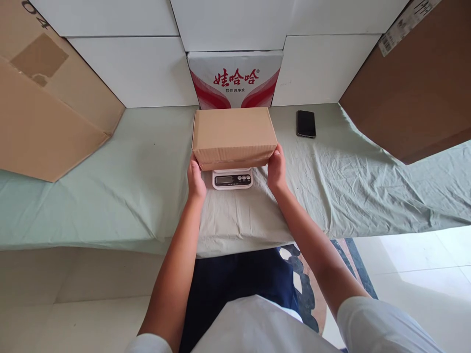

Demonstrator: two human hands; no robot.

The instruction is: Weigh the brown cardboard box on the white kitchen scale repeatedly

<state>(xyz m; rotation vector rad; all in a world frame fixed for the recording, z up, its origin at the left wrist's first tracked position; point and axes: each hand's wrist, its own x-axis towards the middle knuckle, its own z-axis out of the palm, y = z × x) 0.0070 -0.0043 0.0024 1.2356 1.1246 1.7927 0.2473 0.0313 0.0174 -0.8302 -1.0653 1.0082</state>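
Forearms come up from the bottom of the head view, white sleeves at the lower edge, dark trousers between them. Left hand (196, 180) presses flat against the near-left lower corner of the cardboard box (234, 137); right hand (276, 169) does the same at the near-right corner, thumb up along the side. Grip is a two-sided clamp on the box, palms and fingers against its end walls, not curled under as far as I can see. Box sits over the kitchen scale (232, 178), covering the platform; only the scale's front strip with display and buttons shows below the box's near edge. Can't tell if the box's full weight is on the platform or partly carried by the hands. Display digits too small to read. Scale stands near the middle of the table's front edge, on the pale green sheet (147, 186) that drapes over it. Judgement: to do this step well, centre the box on the platform, keep its near edge clear of the display, and take both hands fully off so nothing but the box loads it; check the overhang isn't touching the sheet. Further out: black phone (306, 123) lies toward the back right, well apart from the box. Printed red-and-white carton (235, 79) stands at the back edge just behind the box. Large brown cartons lean at the left (47, 103) and right (419, 83) ends.
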